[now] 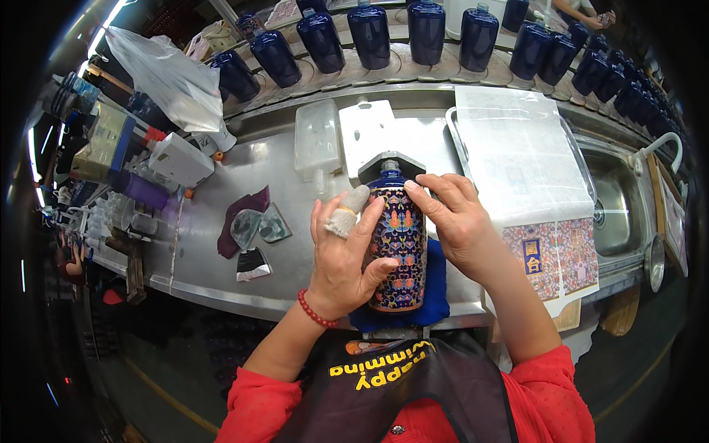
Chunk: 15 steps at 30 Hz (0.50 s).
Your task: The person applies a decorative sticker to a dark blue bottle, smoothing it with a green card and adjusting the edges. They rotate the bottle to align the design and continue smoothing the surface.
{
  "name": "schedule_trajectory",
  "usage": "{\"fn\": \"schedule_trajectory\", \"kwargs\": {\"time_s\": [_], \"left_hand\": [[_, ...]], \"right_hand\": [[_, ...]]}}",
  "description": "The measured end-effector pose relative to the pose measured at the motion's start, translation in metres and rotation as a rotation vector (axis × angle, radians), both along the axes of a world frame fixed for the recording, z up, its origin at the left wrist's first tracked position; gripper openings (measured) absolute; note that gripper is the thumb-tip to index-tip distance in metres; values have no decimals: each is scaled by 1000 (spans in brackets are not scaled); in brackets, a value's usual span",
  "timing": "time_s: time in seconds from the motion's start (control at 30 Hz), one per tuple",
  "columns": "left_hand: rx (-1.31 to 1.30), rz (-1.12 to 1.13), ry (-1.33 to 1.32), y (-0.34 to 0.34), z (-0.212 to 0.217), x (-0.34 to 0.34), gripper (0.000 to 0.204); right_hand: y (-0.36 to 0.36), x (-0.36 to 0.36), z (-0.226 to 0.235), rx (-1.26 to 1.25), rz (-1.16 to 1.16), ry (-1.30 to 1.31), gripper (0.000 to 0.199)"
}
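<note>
A dark blue bottle (pixel 399 244) with a colourful patterned label wrapped around it lies in front of me, its neck pointing away. The near end rests on a blue cloth (pixel 437 284), and the neck sits by a grey notched support (pixel 395 159). My left hand (pixel 341 255) has its fingers spread, with thumb and forefinger laid on the label's left side; one finger wears a pale wrapping. With my right hand (pixel 456 218) I grip the bottle's right shoulder, thumb pressed at the label's upper edge. What lies beneath those right fingers is partly hidden.
Blue bottles (pixel 368 35) line the conveyor along the back. To the right, patterned labels (pixel 554 258) lie under a white sheet (pixel 509 155), beside a sink (pixel 617 199). A clear plastic box (pixel 317 140) stands behind, and cloth scraps (pixel 255 221) lie left.
</note>
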State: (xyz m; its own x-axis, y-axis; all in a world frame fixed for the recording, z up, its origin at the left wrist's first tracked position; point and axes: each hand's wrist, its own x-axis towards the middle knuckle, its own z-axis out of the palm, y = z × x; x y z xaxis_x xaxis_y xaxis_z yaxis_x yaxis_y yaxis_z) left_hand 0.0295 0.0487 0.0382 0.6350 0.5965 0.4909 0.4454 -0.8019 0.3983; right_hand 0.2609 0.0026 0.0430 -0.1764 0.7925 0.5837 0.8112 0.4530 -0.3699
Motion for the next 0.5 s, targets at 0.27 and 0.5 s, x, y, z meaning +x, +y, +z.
{"fn": "schedule_trajectory", "kwargs": {"time_s": [0.27,0.5], "left_hand": [[0,-3,0,0,0,1,77],[7,1,8,0,-1,2,75]], "right_hand": [[-1,-4,1,9,-42,-55,55],[-4,-8,2,22,-68,-58,50]]}}
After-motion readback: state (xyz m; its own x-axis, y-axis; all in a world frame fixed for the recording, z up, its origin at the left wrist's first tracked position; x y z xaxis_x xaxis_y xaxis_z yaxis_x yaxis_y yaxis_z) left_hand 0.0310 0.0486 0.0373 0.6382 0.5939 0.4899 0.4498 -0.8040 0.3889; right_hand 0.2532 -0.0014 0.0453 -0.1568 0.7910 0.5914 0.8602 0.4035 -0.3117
